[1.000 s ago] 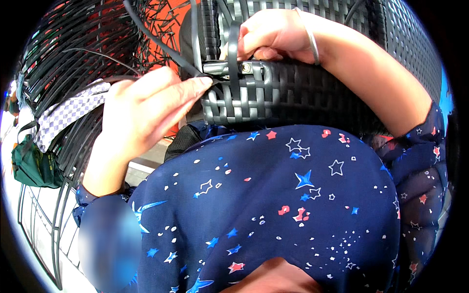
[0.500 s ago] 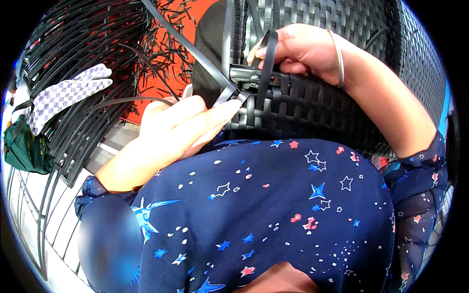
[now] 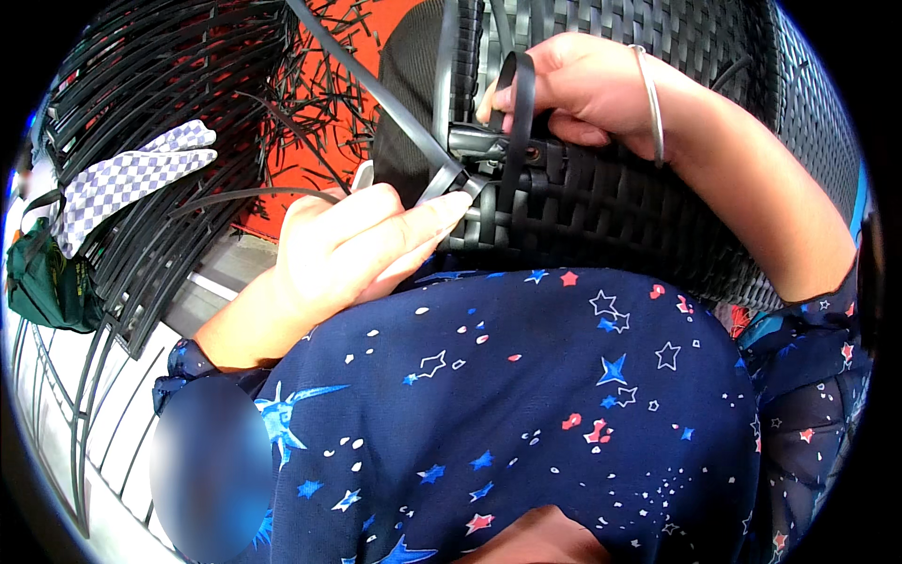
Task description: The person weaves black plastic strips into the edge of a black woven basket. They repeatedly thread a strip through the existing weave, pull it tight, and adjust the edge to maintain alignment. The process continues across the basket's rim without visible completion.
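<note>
A black woven piece of flat plastic strips (image 3: 611,211) lies across my lap, with a dark frame tube (image 3: 476,141) showing at its corner. My left hand (image 3: 343,240) is closed at that corner, thumb and fingertips pinching a strip against the weave. From there a long grey-black strip (image 3: 371,83) runs up to the upper left. My right hand (image 3: 578,94) sits on the far side of the tube, closed on a black strip (image 3: 520,141) that bends in a tall loop over the edge. The tips of the right fingers are partly hidden behind this loop.
A bundle of long black strips (image 3: 164,103) spreads at the left, with a checkered glove (image 3: 132,188) and a dark green cloth (image 3: 52,282) on it. Short black offcuts litter the red surface (image 3: 324,66). A larger woven panel (image 3: 648,28) stands beyond my right hand.
The view has shifted slightly. The right hand sits a little higher relative to the tube, and the loop has narrowed slightly. The left hand keeps its pinch at the corner.
</note>
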A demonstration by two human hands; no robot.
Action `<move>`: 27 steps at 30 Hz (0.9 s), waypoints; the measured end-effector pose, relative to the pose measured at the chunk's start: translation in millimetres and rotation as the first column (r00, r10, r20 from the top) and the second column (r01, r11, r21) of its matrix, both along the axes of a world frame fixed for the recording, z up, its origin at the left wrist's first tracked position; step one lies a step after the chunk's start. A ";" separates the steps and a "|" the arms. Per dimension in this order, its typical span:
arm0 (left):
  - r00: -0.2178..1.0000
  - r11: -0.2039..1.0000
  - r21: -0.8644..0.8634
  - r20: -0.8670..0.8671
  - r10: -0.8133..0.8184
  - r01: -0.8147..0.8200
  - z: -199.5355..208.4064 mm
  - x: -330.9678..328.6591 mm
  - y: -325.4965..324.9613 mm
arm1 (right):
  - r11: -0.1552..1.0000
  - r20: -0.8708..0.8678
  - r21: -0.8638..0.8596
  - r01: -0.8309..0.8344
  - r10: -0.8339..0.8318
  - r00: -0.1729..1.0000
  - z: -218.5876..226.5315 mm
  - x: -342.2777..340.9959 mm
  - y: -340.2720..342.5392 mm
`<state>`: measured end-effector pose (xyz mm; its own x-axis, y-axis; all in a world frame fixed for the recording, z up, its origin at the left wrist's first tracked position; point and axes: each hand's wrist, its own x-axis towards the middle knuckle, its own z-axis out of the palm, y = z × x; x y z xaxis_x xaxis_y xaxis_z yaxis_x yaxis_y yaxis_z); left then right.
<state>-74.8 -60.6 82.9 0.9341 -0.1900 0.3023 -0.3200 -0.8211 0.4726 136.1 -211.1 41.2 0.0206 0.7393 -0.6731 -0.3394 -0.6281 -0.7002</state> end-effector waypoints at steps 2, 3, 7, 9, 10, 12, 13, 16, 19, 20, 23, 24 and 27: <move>1.000 1.000 0.006 0.008 0.005 -0.005 -0.4 0.2 -1.4 | 0.998 -0.018 -0.054 -0.021 0.020 1.000 -0.8 -0.3 3.3; 1.000 1.000 0.015 0.017 0.006 -0.007 -0.7 0.4 -2.0 | 0.996 -0.027 -0.080 -0.032 0.030 0.999 -1.7 0.3 4.6; 1.000 1.000 0.011 0.028 -0.002 0.002 -2.2 2.0 -3.0 | 0.998 -0.127 -0.058 -0.031 0.024 0.992 -12.8 1.9 -0.4; 1.000 1.000 0.006 0.028 -0.003 0.003 -3.3 1.6 -3.1 | 0.997 -0.170 -0.080 -0.019 0.005 0.985 -5.2 -1.0 3.5; 1.000 1.000 0.005 0.028 -0.003 0.003 -3.0 1.6 -3.4 | 0.995 -0.153 -0.099 -0.021 0.006 0.988 -0.8 -2.6 5.6; 1.000 1.000 -0.015 0.008 0.006 -0.005 -0.8 1.9 -4.0 | 0.990 -0.120 -0.138 -0.026 0.009 0.993 6.4 -5.5 8.3; 1.000 1.000 -0.027 -0.001 0.008 -0.008 -0.3 2.9 -3.8 | 0.992 -0.140 -0.123 -0.015 -0.003 0.990 6.8 -5.1 7.3; 1.000 1.000 -0.026 -0.017 0.011 -0.011 0.6 3.9 -3.5 | 0.995 -0.178 -0.095 -0.004 -0.013 0.984 1.5 -3.8 3.8; 1.000 0.999 -0.031 -0.011 0.012 -0.012 0.2 4.4 -3.2 | 0.996 -0.188 -0.080 -0.046 0.030 0.982 -7.2 -3.2 3.9; 1.000 1.000 -0.027 -0.010 0.009 -0.009 0.4 4.5 -3.0 | 0.996 -0.202 -0.064 -0.065 0.051 0.978 -5.5 -2.1 4.2; 1.000 1.000 -0.029 -0.002 0.004 -0.004 -1.1 5.5 -0.8 | 0.997 -0.207 -0.082 -0.012 -0.005 0.978 -1.8 -4.7 6.5; 1.000 0.999 -0.036 0.003 0.003 -0.003 -2.9 6.2 0.1 | 0.995 -0.200 -0.099 0.024 -0.044 0.979 -1.0 -5.7 7.6; 1.000 1.000 -0.031 -0.014 -0.005 0.004 -1.4 5.2 1.4 | 0.999 -0.278 -0.052 -0.012 -0.003 0.961 -1.4 -0.7 7.5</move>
